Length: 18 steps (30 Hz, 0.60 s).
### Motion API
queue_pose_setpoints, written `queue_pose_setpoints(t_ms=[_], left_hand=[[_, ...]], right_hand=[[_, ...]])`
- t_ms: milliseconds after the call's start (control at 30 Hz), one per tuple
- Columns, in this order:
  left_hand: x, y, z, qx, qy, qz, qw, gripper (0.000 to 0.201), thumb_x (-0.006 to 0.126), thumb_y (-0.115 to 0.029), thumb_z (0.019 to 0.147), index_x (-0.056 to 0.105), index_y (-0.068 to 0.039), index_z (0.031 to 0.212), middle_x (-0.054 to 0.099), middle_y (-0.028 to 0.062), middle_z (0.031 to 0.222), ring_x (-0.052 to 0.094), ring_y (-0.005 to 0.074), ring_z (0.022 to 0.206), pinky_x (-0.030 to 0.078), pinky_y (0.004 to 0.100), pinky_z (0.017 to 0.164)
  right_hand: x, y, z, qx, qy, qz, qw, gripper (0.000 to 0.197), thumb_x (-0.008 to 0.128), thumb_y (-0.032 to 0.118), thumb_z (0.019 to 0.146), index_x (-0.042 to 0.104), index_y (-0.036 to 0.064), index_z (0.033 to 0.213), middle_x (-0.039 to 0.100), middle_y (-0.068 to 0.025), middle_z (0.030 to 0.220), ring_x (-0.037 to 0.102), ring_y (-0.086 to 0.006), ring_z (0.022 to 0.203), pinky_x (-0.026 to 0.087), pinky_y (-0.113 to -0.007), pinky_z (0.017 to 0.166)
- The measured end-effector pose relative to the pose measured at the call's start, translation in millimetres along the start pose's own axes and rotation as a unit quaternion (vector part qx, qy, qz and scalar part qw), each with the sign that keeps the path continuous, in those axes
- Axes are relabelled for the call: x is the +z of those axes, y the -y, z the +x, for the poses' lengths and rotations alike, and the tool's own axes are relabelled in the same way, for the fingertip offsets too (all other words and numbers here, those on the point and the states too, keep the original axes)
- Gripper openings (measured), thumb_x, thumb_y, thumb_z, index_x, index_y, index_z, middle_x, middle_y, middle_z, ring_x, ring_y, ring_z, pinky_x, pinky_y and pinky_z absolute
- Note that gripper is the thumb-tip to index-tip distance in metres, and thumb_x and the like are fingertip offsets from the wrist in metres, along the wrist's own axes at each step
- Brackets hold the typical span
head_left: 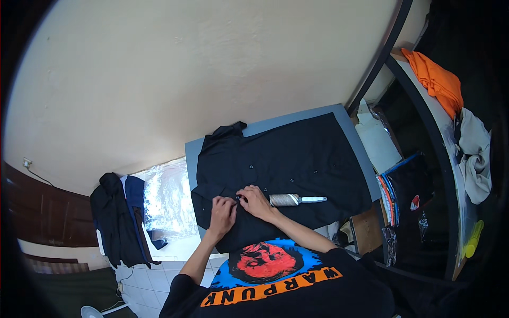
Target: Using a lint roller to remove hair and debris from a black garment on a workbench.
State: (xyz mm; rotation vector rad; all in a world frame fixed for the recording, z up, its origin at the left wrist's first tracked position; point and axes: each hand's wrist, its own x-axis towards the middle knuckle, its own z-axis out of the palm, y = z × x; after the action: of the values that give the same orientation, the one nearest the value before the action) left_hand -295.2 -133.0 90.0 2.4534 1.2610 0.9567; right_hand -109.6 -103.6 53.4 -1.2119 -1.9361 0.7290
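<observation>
A black button-up shirt [307, 153] lies spread on a grey tabletop [347, 132], its collar end toward the left. Both hands meet on the shirt's front near the collar. My left hand [223, 213] has its fingers bent and closed on the black cloth. Close beside it, my right hand [255, 201] pinches the same front edge between thumb and fingers. Whether a button sits between the fingertips is hidden. Just right of my right hand, a lint roller [286, 200] with a pale handle rests on the shirt.
Left of the tabletop is a shiny plastic-covered surface [167, 193], with dark clothes [112, 217] heaped at its far left. Folded garments [389, 196] are stacked at the right. A shelf there holds orange cloth [437, 79], grey cloth [473, 153] and a yellow-green object [473, 239].
</observation>
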Motion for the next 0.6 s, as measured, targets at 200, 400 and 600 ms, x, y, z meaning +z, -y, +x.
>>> queue_pose_setpoints(t_ms=[200,400,600], left_hand=[[-14,10,-9,-0.067,-0.027,0.058,0.996,0.035,0.080,-0.004,0.073,0.057,-0.003,0.100,0.057,0.0136,0.098,0.055,0.0352,0.098,0.041,0.0456,0.092],[-14,14,-17,-0.204,-0.034,0.098,0.974,0.028,0.083,-0.011,0.073,0.062,-0.004,0.090,0.062,0.0104,0.086,0.060,0.0312,0.089,0.041,0.0430,0.084],[-13,31,-19,-0.394,-0.040,-0.029,0.918,0.026,0.089,-0.019,0.075,0.070,-0.001,0.075,0.070,0.0114,0.068,0.067,0.0260,0.064,0.051,0.0380,0.069]], right_hand=[[3,2,2,-0.028,0.021,-0.073,0.997,0.024,0.074,0.008,0.083,0.076,0.0028,0.106,0.066,-0.0120,0.090,0.063,-0.0317,0.091,0.046,-0.045,0.083],[-7,9,12,-0.058,0.097,-0.137,0.984,0.018,0.072,0.014,0.085,0.074,0.0043,0.100,0.063,-0.0130,0.094,0.064,-0.0320,0.093,0.047,-0.046,0.083],[1,7,14,-0.052,0.093,-0.153,0.983,0.019,0.072,0.019,0.083,0.071,0.0024,0.093,0.064,-0.0159,0.094,0.067,-0.0341,0.092,0.048,-0.047,0.084]])
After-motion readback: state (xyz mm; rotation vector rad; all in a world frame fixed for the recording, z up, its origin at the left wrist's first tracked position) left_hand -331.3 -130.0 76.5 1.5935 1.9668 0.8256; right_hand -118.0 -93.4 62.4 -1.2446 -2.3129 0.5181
